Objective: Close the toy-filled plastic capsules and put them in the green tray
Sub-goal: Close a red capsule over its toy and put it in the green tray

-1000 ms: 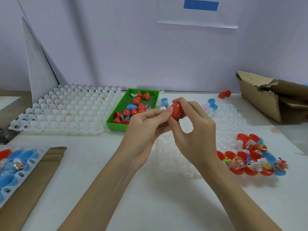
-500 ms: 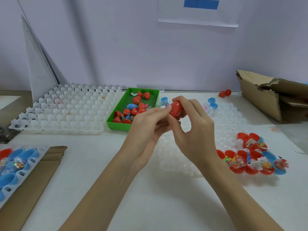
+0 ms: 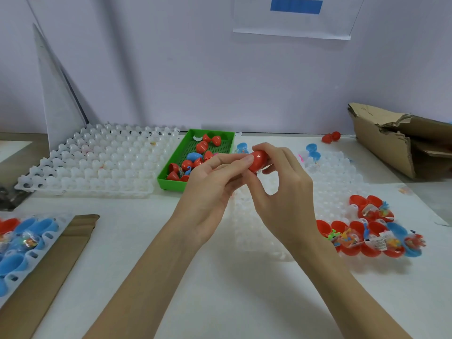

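A red capsule point(image 3: 258, 159) is held in the air above the table, between both hands. My left hand point(image 3: 210, 192) pinches its left end with the fingertips. My right hand point(image 3: 281, 189) curls round it from the right, and part of the capsule is hidden by the fingers. Just behind and to the left lies the green tray point(image 3: 171, 178), holding several red capsules and a blue one. Several open red and blue capsules with toys point(image 3: 367, 238) sit in the clear holder tray point(image 3: 337, 182) on the right.
A large white cell tray point(image 3: 97, 162) lies at the back left. Another holder with blue and red capsule halves point(image 3: 22, 243) rests on cardboard at the left edge. A torn cardboard box point(image 3: 401, 145) stands at the back right, with a red capsule point(image 3: 331, 137) near it.
Both hands have kept the red capsule and shifted it slightly up and left; the fingers have worked round it a little.
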